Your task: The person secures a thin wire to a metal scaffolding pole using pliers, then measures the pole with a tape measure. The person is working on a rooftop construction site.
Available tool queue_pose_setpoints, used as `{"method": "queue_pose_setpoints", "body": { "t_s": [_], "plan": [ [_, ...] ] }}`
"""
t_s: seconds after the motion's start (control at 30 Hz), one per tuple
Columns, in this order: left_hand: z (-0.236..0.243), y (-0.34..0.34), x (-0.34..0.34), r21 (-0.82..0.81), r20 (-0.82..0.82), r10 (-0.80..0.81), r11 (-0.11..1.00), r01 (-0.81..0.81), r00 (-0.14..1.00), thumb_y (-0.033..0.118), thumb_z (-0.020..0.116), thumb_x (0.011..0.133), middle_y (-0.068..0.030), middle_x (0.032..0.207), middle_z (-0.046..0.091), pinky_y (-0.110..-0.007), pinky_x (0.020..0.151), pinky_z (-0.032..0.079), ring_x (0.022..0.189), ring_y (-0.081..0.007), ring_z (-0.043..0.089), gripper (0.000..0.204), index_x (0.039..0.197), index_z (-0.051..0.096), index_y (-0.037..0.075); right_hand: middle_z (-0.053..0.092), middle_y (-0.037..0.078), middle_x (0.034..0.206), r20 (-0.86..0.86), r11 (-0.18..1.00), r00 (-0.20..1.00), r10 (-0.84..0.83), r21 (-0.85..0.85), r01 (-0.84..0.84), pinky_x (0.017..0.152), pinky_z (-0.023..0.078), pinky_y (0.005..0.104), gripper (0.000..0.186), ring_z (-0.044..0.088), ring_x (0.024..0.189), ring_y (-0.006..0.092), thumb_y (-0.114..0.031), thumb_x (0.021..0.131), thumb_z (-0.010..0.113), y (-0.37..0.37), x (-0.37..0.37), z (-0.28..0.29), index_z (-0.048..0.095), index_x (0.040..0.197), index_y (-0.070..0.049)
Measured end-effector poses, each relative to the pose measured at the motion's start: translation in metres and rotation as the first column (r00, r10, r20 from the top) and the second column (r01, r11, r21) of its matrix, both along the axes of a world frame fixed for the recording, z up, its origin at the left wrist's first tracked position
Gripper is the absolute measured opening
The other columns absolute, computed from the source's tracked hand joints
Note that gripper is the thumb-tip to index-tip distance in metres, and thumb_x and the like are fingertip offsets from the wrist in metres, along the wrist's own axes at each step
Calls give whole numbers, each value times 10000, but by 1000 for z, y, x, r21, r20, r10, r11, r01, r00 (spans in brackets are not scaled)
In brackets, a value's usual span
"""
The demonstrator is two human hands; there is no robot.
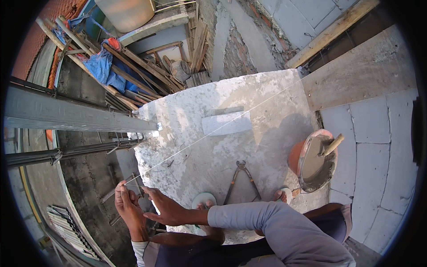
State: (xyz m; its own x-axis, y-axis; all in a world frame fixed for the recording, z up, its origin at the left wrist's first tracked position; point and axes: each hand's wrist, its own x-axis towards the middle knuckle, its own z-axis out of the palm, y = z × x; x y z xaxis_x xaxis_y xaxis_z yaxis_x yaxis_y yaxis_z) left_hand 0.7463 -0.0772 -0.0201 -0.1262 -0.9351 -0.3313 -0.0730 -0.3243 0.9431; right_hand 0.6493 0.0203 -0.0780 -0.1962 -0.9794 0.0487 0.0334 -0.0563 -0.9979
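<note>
A taut white string (191,144) passes over a pale block (234,127), pinched by a worker's left hand (129,208) to the block's near left.
Whether the right hand (168,210), also near left, grips anything cannot be told; pincers (240,165) lie on the block's near side.

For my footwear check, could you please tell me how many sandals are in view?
2: left sandal, left of the pincers; right sandal, to their right. Feet partly cover both.
</note>
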Motion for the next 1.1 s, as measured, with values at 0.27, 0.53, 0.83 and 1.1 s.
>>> {"method": "queue_pose_setpoints", "body": {
  "t_s": [0.27, 0.53, 0.83, 1.1],
  "plan": [
    [2, -26, -6, -104, -82, -113, 989, 104, 990, 168, 547, 1084, 6, 869, 598, -215, 675, 448, 780, -81, 584, 118, 1111, 598, 65, 689, 195, 1001, 230, 960, 948, 221, 118, -253, 857, 512, 432, 282, 687, 921, 337, -205, 1101, 424, 31, -8, 10, 582, 1144, 26],
    [-14, -50, -2, 191, -324, -216, 939, 287, 921, 93, 610, 1028, -20, 865, 643, -239, 676, 527, 748, -119, 656, 59, 1057, 623, 44, 669, 195, 950, -518, 932, 814, 264, -79, -353, 741, 502, 466, 141, 654, 829, 358, -60, 962, 571, -5, -148, 158, 607, 1088, -9],
    [-12, -44, -4, -34, -232, -121, 993, 116, 965, 127, 594, 1043, -29, 936, 657, -264, 760, 521, 850, -128, 646, 135, 1123, 630, 23, 646, 142, 1047, -930, 955, 326, -169, -236, -179, 795, 526, 410, 138, 625, 854, 303, -82, 898, 657, -68, -227, 228, 722, 999, -16],
    [24, -60, -91, -452, -133, -137, 890, 63, 982, 169, 521, 1092, -105, 1186, 686, -327, 982, 509, 1147, -176, 639, 307, 1312, 607, -27, 647, 136, 971, -714, 871, 550, -432, -488, 51, 779, 522, 389, 169, 636, 854, 298, -140, 1001, 650, -148, -263, 137, 719, 1070, -2]
  ]
}}
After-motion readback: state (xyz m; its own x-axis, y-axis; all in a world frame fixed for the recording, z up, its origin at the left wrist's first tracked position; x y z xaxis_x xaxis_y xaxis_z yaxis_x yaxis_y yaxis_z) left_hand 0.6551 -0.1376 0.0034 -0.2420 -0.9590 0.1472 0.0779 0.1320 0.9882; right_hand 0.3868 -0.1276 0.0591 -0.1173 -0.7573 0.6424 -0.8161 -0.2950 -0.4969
